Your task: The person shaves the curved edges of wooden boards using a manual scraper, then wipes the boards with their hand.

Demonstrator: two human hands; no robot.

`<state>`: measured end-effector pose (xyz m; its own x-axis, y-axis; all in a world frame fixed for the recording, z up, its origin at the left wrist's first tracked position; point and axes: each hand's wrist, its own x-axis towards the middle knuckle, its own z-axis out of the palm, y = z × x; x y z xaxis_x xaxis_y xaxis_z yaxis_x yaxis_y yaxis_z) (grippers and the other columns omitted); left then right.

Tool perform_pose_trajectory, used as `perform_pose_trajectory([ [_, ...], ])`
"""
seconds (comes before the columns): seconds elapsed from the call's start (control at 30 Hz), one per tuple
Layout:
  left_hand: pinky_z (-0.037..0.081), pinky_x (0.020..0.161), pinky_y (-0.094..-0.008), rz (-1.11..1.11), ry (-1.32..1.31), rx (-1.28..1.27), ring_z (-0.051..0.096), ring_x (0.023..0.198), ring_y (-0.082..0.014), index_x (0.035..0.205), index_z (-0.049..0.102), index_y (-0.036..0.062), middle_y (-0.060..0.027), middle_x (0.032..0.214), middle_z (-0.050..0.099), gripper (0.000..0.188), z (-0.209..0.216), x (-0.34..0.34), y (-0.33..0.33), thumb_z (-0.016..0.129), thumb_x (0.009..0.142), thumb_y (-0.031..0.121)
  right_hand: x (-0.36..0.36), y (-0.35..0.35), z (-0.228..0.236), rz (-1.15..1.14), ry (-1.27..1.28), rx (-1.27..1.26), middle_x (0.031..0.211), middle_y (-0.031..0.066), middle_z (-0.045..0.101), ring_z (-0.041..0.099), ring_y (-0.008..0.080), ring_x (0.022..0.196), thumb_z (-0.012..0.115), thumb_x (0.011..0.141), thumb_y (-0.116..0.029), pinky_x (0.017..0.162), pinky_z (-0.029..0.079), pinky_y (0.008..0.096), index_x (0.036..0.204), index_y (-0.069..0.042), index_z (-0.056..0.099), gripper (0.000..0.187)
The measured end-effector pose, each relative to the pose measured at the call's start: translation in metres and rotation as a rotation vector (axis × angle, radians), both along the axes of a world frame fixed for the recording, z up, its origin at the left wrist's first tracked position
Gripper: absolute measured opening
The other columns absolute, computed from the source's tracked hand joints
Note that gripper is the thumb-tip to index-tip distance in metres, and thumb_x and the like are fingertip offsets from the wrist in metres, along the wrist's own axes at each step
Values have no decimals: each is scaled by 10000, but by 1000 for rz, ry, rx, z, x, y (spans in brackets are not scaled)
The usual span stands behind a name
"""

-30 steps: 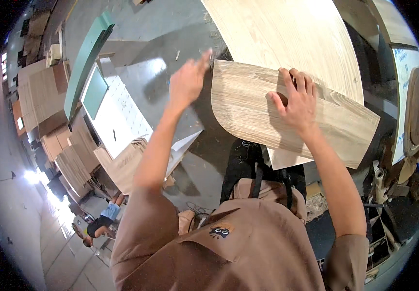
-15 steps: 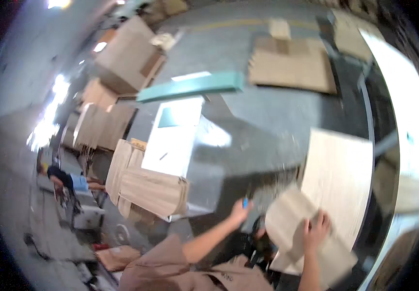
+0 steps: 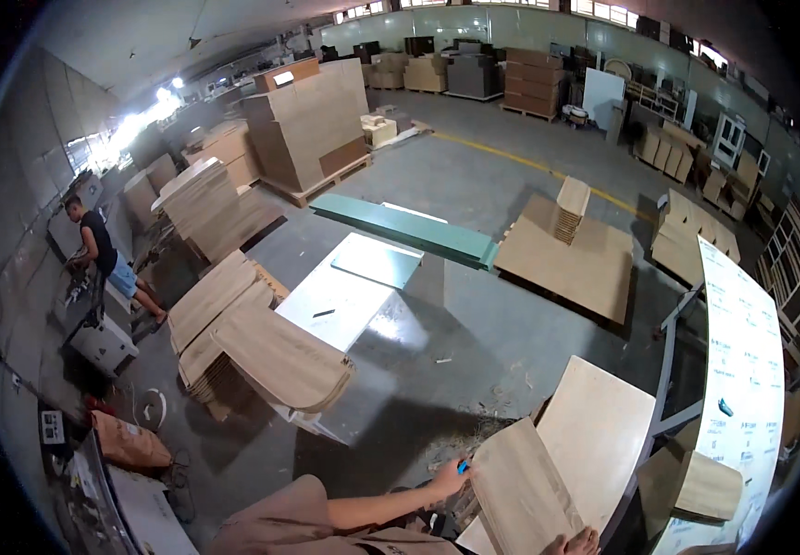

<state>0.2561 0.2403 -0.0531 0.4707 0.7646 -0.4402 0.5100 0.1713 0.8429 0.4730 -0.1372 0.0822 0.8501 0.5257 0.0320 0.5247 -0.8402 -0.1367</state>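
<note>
My left hand [image 3: 450, 478] is closed around a small blue object [image 3: 463, 467], whose kind I cannot make out, beside the upper left edge of a wood-grain panel [image 3: 522, 486]. That panel has a rounded corner and lies tilted across a larger pale board [image 3: 594, 416]. At the panel's lower right end, my right hand [image 3: 577, 542] grips its edge with bent fingers; the picture's lower edge cuts off part of that hand.
Stacked rounded panels [image 3: 275, 356] stand on the left beside a white board [image 3: 349, 291]. A long green board [image 3: 404, 231] lies beyond. On the right are a white sheet [image 3: 733, 370] on a metal frame and a few small panels [image 3: 710, 487]. A person [image 3: 99, 245] stands far left.
The view has tilted up, showing more of the hall. My right hand has shifted from the panel's middle to its lower right end; my left hand still holds the blue object.
</note>
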Motion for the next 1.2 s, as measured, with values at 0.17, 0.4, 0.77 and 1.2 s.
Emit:
perform_pose_trajectory([
  [0.17, 586, 892, -573, -101, 3, 165, 765, 1081, -469, 1318, 730, 62, -238, 1155, 801, 552, 30, 49, 2, 821, 1001, 504, -50, -72, 19, 2, 30, -17, 1670, 288, 532, 464, 483, 1554, 600, 1061, -722, 1289, 372, 618, 1703, -33, 485, 948],
  [0.4, 578, 875, -556, -157, 150, 302, 749, 1105, -476, 1322, 703, 90, -228, 1223, 785, 509, 76, 89, -38, 729, 1069, 531, -125, -58, 31, -152, -46, 82, 1555, 362, 595, 568, 545, 1416, 487, 1096, -712, 1206, 434, 645, 1662, 61, 476, 958],
  [0.77, 558, 841, -567, -273, 94, 177, 741, 978, -475, 1197, 703, 17, -253, 1012, 763, 537, 80, -12, -130, 807, 1015, 511, -160, 5, -50, -275, 178, 150, 1767, 264, 344, 333, 486, 1594, 804, 956, -367, 1283, 306, 612, 1742, -80, 389, 934],
  [1.2, 564, 845, -444, -154, -231, -4, 724, 1013, -250, 1358, 700, 54, -118, 1102, 752, 435, 5, -29, -51, 726, 1114, 413, -127, 65, -60, 109, 28, 171, 1693, 278, 458, 342, 465, 1614, 770, 1021, -506, 1316, 280, 600, 1624, 6, 534, 826],
])
